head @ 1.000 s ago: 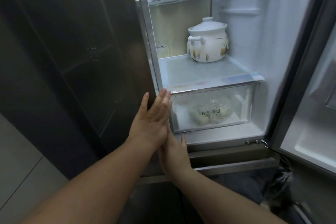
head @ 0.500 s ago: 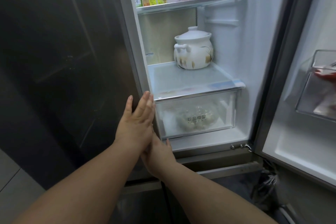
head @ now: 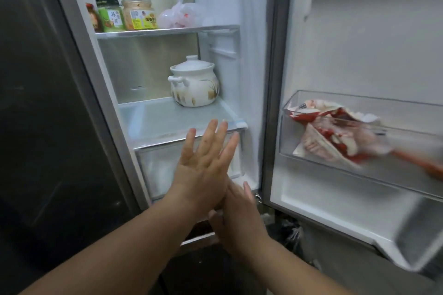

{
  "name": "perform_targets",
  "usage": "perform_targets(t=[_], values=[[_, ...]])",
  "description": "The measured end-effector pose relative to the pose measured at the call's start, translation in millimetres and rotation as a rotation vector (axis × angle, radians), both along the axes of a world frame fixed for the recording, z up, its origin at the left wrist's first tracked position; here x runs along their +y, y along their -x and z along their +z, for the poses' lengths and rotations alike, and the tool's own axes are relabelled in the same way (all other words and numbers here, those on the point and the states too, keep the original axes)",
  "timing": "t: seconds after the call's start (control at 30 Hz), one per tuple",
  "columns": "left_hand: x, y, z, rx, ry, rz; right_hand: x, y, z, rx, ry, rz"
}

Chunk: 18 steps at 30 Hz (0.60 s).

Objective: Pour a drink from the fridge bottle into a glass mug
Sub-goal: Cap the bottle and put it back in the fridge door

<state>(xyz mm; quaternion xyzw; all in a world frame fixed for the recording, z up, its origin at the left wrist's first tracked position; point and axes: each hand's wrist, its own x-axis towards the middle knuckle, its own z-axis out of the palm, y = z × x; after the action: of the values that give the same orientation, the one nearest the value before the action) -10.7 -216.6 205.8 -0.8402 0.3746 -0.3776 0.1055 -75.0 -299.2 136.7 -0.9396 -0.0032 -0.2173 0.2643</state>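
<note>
**Two empty hands, no drink bottle in sight**

I have both hands before the open white fridge. The left hand is flat with fingers straight and spread, laid over the right hand, which is also straight-fingered. Neither holds anything. I judge this the search step: I see no drink bottle and no glass mug.

- **Top shelf:** three labelled jars, one white plastic bag.
- **Shelf below:** one white lidded ceramic pot.
- **Clear door bin:** one crumpled red-and-white packet.

Next I should check the other door shelves.
</note>
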Motion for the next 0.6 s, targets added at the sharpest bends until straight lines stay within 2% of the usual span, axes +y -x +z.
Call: perform_targets(t=[0.07, 0.17, 0.23, 0.3, 0.43, 0.5, 0.6], values=[[-41.0, 27.1, 18.2, -0.062, 0.115, -0.16, -43.1, 38.4, 20.7, -0.122, 0.029, -0.074], [-97.2, 67.1, 48.2, -0.164, 0.24, -0.371, -104.9, 91.9, 45.4, -0.392, 0.269, -0.236], [-128.0, 88.3, 62.4, -0.189, 0.312, -0.435, -140.2, 123.8, 60.1, -0.558, 0.429, -0.359], [-156.8, 106.8, 70.1, -0.183, 0.327, -0.432, -170.6, 156.5, 76.8, -0.644, 0.562, -0.504], [-192.7, 133.1, 64.4, -0.113, 0.245, -0.437, -216.6, 196.3, 91.1, -0.499, 0.681, -0.728], [-201.4, 144.3, 56.4, -0.098, 0.217, -0.489, -227.9, 205.9, 89.1, -0.41, 0.694, -0.748], [-205.9, 152.7, 47.0, -0.108, 0.209, -0.501, -232.3, 210.3, 85.1, -0.388, 0.681, -0.746]])
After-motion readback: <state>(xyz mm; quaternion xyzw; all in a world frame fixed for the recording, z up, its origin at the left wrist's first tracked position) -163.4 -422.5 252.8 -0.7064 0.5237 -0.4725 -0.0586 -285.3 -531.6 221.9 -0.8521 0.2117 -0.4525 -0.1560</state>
